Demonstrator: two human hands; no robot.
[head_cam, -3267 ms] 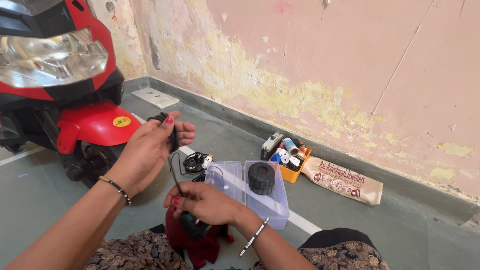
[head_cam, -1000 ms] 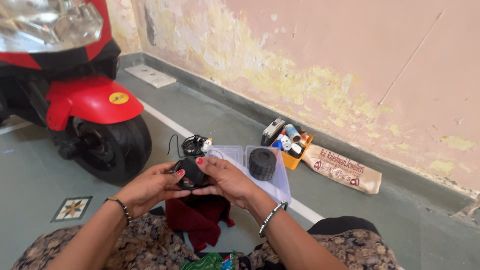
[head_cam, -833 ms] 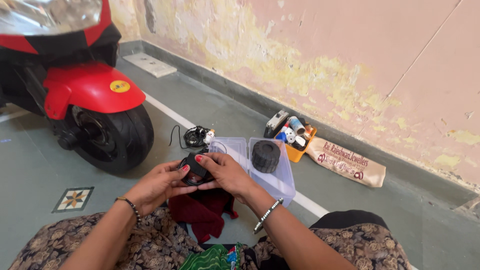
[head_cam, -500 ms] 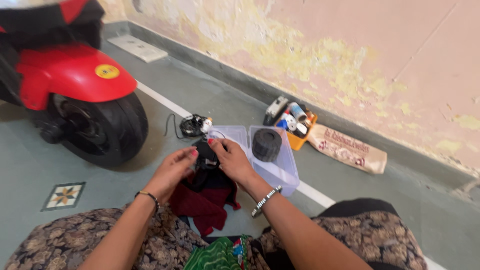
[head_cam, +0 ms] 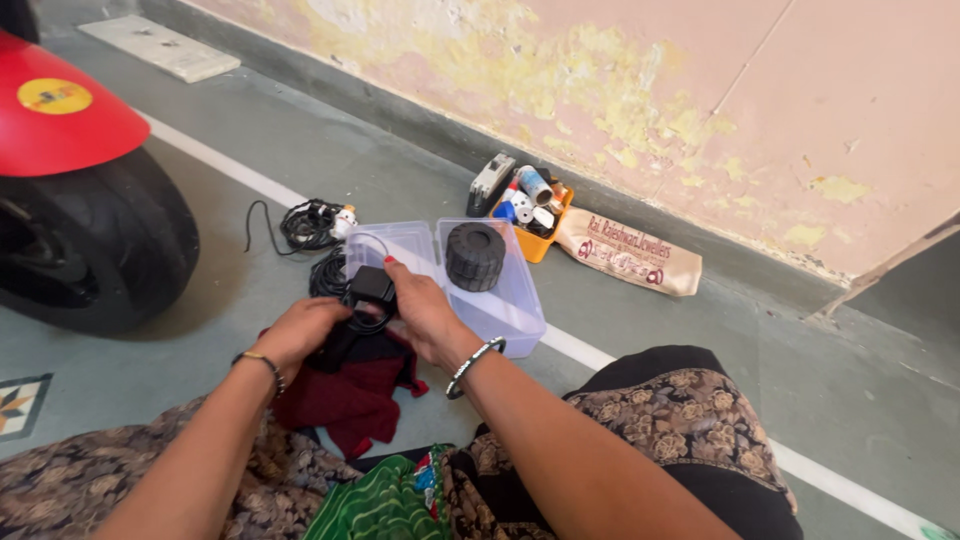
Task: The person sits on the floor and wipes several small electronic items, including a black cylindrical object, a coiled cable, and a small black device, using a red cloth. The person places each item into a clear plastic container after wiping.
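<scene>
Black adapter (head_cam: 371,285) with its cord now bunched against it — lowered from chest height a second ago to just above the red cloth (head_cam: 345,395), at the near-left corner of the clear box (head_cam: 500,310). Right hand (head_cam: 420,310) clamped on the adapter, fingertips over its top; left hand (head_cam: 300,335) curled under the cord loops below, gripping or only steadying, cannot tell which. Winding apparently finished, then, and the bundle brought down toward the floor beside the box rather than held up between the palms. Inside the box, a black ribbed wheel (head_cam: 475,256) standing in the right half, left half bare. Just beyond the box, a second coil of black cable (head_cam: 308,224) with a white plug, untouched. Farther back against the peeling wall, an orange tray (head_cam: 540,240) full of small spools and a tan pouch (head_cam: 628,254). Off to the left, scooter tyre (head_cam: 90,245) under a red mudguard (head_cam: 60,120) — more of it cut off than before, view tipped down and rightward.
</scene>
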